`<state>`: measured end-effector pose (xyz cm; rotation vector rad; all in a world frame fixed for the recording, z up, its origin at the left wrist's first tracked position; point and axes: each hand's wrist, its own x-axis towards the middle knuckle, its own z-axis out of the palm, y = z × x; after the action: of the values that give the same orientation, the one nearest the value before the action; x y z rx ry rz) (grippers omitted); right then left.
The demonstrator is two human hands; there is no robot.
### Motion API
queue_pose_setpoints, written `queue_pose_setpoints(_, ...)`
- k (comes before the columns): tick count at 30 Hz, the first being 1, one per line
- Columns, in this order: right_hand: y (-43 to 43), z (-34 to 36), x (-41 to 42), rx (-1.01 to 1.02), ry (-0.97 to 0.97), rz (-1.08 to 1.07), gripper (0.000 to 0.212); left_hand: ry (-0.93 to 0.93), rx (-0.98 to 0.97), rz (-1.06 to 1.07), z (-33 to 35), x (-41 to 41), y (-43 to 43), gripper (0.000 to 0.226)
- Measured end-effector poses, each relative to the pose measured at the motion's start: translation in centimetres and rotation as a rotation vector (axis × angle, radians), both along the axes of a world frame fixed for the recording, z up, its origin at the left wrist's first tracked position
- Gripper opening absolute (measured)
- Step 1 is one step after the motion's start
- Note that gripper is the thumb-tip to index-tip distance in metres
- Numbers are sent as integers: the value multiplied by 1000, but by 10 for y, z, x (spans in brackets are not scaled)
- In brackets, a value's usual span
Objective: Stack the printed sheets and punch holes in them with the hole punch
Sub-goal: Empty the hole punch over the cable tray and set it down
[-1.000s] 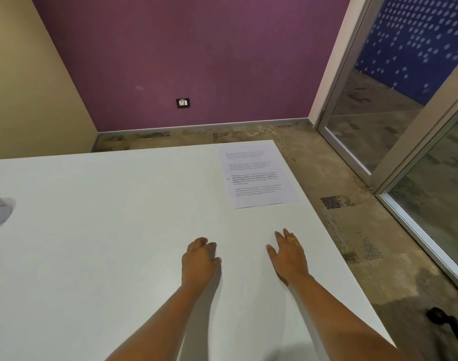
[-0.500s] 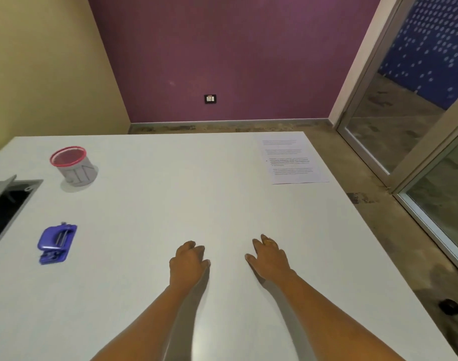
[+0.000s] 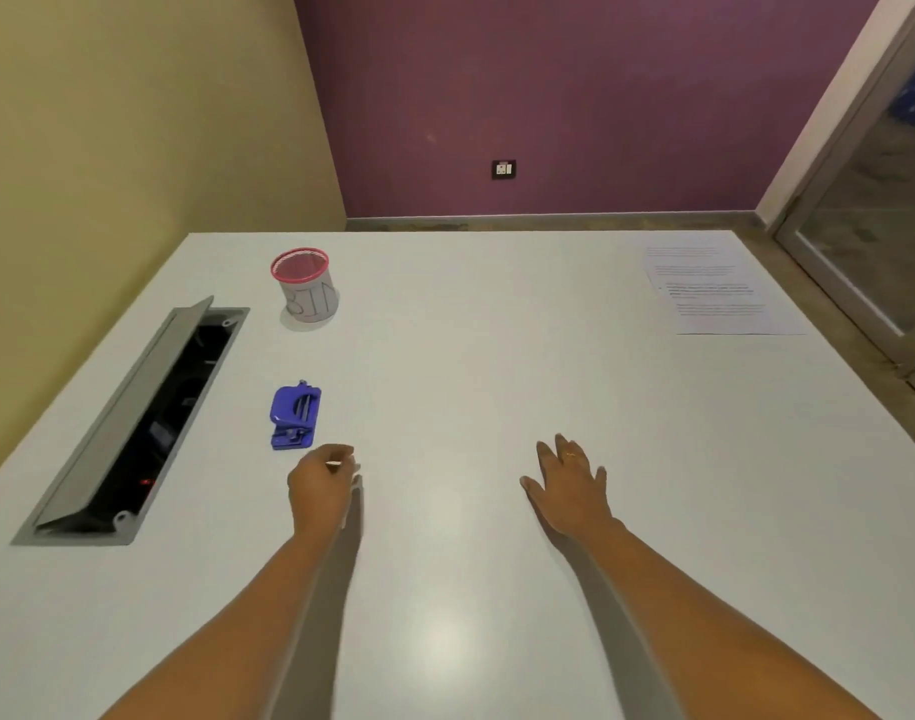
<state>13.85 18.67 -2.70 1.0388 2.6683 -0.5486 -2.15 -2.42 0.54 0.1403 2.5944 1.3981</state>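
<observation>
A printed sheet (image 3: pixel 717 291) lies flat at the far right corner of the white table (image 3: pixel 471 356). A blue hole punch (image 3: pixel 294 415) sits on the table's left half. My left hand (image 3: pixel 322 485) hovers just right of and below the punch, fingers curled loosely, holding nothing. My right hand (image 3: pixel 569 485) rests near the table's middle with fingers spread, a ring on one finger, far from the sheet.
A small cup with a red rim marked "BIN" (image 3: pixel 307 285) stands behind the punch. An open grey cable box (image 3: pixel 133 423) is sunk into the table at the left. A glass door (image 3: pixel 871 226) stands to the right.
My view has swung left, bringing the punch, the cup and the cable box into sight. My left hand has moved closer to the punch. The sheet now sits far to the right.
</observation>
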Motion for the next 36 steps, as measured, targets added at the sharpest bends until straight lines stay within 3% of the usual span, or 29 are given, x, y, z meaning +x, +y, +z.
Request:
queue_pose_setpoints(3,-6,-8,-7,72,22,-32,57,30,49,161,0,-44,-22,20)
queue_pose_setpoints(6,-8,-15,-13,102,57,-63,56,78,-57,232,0,-82,-32,30)
queue_pose_setpoints(9,-7,-21,-17,138,74,-83,56,-6,-101,241,1,-106,-30,44)
queue_pose_setpoints(15,3,-32,-31,222,137,-84,81,-224,-7,194,-13,-130,-9,36)
queue_pose_setpoints(23,22,-36,-46,256,163,-83,77,-355,229,21,-26,-107,55,31)
queue_pose_setpoints(29,23,-38,-45,253,162,-91,75,-421,230,-123,-21,-84,114,28)
queue_pose_setpoints(33,23,-40,-45,265,182,-90,73,-449,295,-128,-19,-76,121,24)
queue_pose_setpoints(36,23,-41,-46,271,192,-92,72,-414,233,-146,-22,-73,117,28)
